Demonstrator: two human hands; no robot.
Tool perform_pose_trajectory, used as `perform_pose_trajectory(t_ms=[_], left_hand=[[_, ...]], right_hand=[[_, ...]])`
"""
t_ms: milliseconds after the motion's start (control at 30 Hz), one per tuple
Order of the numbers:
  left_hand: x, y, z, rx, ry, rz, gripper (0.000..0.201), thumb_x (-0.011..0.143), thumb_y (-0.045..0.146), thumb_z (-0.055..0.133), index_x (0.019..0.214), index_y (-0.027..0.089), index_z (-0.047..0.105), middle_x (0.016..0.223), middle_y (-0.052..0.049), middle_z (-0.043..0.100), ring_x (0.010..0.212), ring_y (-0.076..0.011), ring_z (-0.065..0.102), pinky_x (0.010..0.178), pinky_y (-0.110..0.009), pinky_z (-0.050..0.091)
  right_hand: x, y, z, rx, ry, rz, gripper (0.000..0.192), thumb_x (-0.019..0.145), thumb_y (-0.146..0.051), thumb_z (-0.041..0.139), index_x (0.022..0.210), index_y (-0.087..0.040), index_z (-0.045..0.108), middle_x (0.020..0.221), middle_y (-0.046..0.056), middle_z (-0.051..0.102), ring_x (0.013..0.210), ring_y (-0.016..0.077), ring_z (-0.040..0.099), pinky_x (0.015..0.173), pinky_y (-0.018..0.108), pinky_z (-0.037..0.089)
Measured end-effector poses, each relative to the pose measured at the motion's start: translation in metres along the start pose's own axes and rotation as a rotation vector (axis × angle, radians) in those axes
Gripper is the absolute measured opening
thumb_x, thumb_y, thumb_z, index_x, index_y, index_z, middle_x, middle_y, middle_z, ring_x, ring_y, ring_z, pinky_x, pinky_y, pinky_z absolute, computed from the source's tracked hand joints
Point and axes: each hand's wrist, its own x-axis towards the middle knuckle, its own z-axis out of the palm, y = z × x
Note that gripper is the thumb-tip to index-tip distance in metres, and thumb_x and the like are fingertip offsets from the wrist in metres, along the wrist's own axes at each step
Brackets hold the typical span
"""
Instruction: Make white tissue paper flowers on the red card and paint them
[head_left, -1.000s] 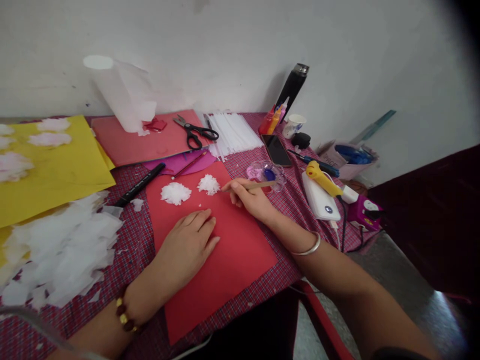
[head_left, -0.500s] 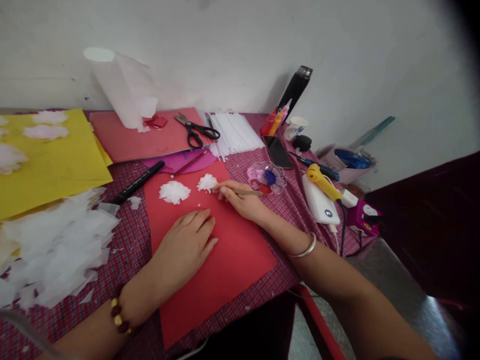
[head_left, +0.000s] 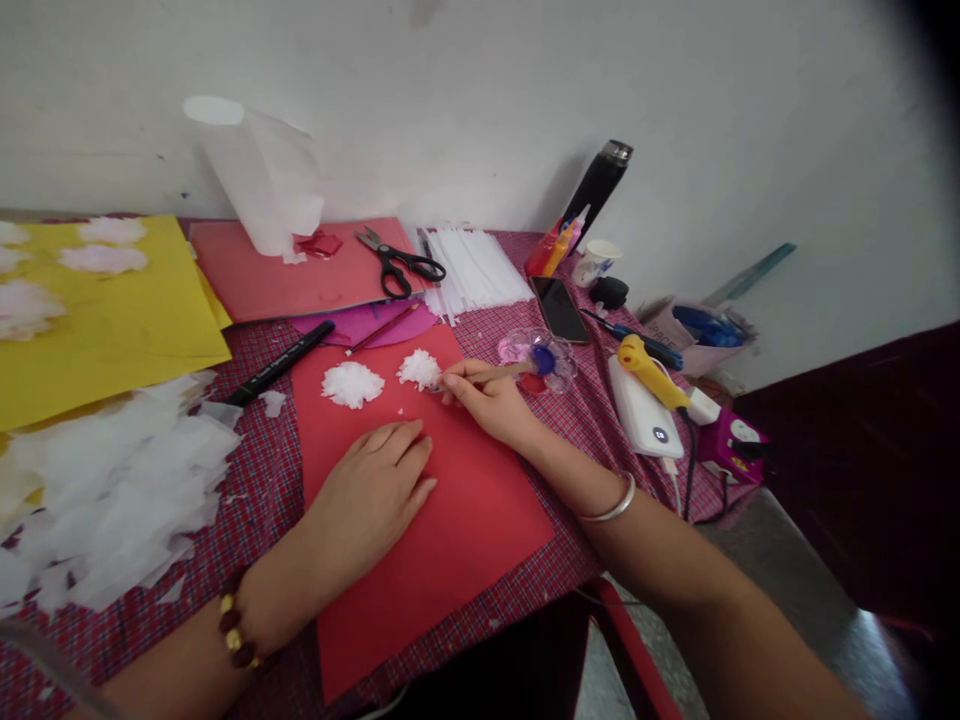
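Observation:
My right hand (head_left: 495,408) grips a wooden-handled paintbrush (head_left: 491,375) near its front end. The tip is beside the smaller white crumpled-paper puff (head_left: 418,369), partly hidden by my fingers. A larger white paper puff (head_left: 352,384) lies just to its left. Both sit on a red sheet of paper (head_left: 442,540). My left hand (head_left: 375,480) rests flat on that sheet, palm down with fingers stretched, below the larger puff. A clear flower-shaped paint palette (head_left: 559,375) with pink, blue and red in it stands behind my right hand.
Torn white tissue paper (head_left: 127,480) heaps at left, below yellow paper (head_left: 150,320) with pinkish puffs. A black marker (head_left: 281,365), scissors (head_left: 397,265), white strips (head_left: 476,270), phone (head_left: 559,308), power bank (head_left: 645,410), yellow glue gun (head_left: 651,372) and black flask (head_left: 600,185) surround the sheet.
The paintbrush's rear end has swung up, now crossing in front of the palette, and its tip has drawn slightly right. My left hand stays put. The view has shifted a little.

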Motion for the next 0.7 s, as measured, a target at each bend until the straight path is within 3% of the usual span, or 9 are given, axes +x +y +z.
perform_pose_trajectory(t_ms=[167,433,567,633,700], left_hand=[[0.001,0.0,-0.001,-0.001,-0.009,0.006,0.035,0.093,0.026,0.05,0.12,0.008,0.064,0.126,-0.019,0.063,0.118,-0.0328,0.057,0.101,-0.05,0.048],[0.001,0.0,-0.002,-0.093,0.009,-0.032,0.035,0.093,0.027,0.049,0.119,0.01,0.065,0.127,-0.018,0.064,0.117,-0.0329,0.058,0.101,-0.052,0.048],[0.002,-0.015,-0.017,-0.545,-0.009,-0.182,0.036,0.092,0.038,0.049,0.113,0.016,0.067,0.121,-0.013,0.069,0.113,-0.0285,0.062,0.1,-0.049,0.049],[0.004,-0.028,-0.026,-0.851,-0.001,-0.38,0.034,0.091,0.04,0.049,0.108,0.017,0.068,0.108,-0.01,0.073,0.098,-0.0237,0.068,0.09,-0.042,0.054],[0.005,-0.04,-0.033,-1.048,0.082,-0.551,0.027,0.086,0.036,0.056,0.099,0.016,0.068,0.09,-0.006,0.073,0.08,-0.0181,0.068,0.078,-0.034,0.056]], right_hand=[[0.004,0.003,0.002,0.032,0.008,0.003,0.019,0.093,-0.03,0.051,0.099,-0.018,0.064,0.087,0.004,0.068,0.081,0.0134,0.062,0.071,0.027,0.049],[0.006,0.006,0.003,0.01,0.035,0.022,0.019,0.093,-0.027,0.049,0.098,-0.018,0.065,0.088,0.004,0.069,0.076,0.0127,0.062,0.065,0.024,0.05],[0.008,0.008,0.004,0.032,0.042,0.021,0.018,0.093,-0.028,0.051,0.096,-0.017,0.064,0.085,0.003,0.068,0.069,0.0114,0.06,0.061,0.023,0.049],[0.008,0.007,0.004,0.071,0.052,0.001,0.018,0.092,-0.031,0.053,0.095,-0.017,0.064,0.083,0.003,0.067,0.068,0.0115,0.06,0.061,0.024,0.049],[0.008,0.006,0.002,0.136,0.079,-0.01,0.02,0.092,-0.036,0.054,0.094,-0.018,0.063,0.08,0.003,0.067,0.07,0.0123,0.061,0.061,0.024,0.05]])
